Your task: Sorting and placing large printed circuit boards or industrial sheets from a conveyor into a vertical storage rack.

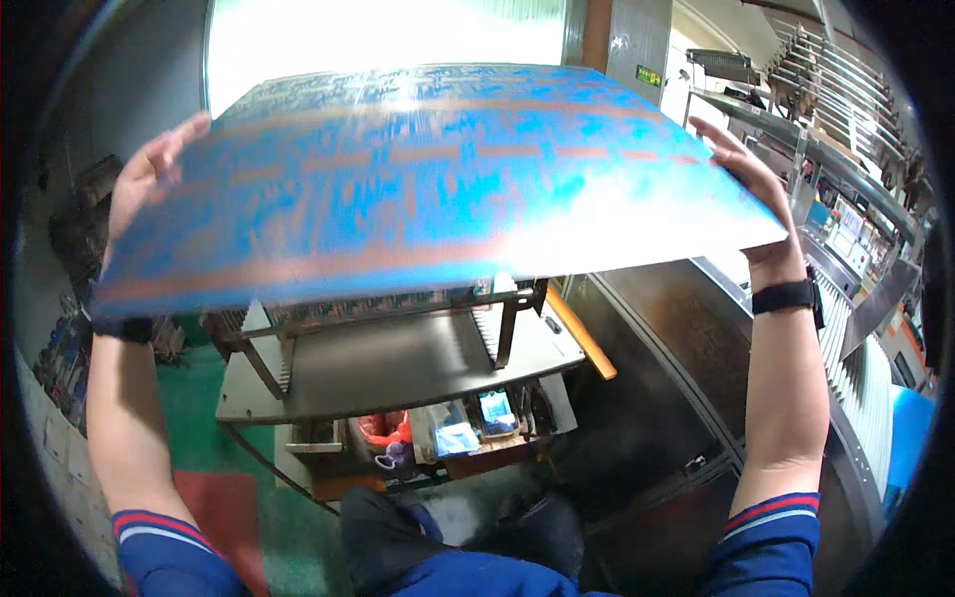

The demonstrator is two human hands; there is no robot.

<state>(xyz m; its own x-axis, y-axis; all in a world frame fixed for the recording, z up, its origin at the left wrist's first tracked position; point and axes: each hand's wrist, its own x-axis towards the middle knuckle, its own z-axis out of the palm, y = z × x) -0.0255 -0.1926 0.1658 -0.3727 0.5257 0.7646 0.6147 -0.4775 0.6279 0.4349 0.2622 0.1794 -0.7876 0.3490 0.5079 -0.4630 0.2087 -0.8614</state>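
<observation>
A large flat circuit board panel (418, 199), blue with copper-coloured bands and trace patterns, is held up across the view, with strong glare on its near right part. At its left edge is my left hand (147, 171), thumb and fingers closed on the rim and slightly blurred. My right hand (746, 169) grips the opposite edge, partly hidden behind the panel. Below the panel stands a slotted metal rack (507, 323) on a grey cart top (388, 353); boards in the rack show only in part under the panel's near edge.
On the cart's lower shelf are a red container (386, 428), a purple item (396, 458) and a tray with blue-lit items (497, 413). An orange bar (587, 338) sticks out at the cart's right. Dark metal machine panels (637, 398) and a conveyor with white ribs (865, 398) stand on the right.
</observation>
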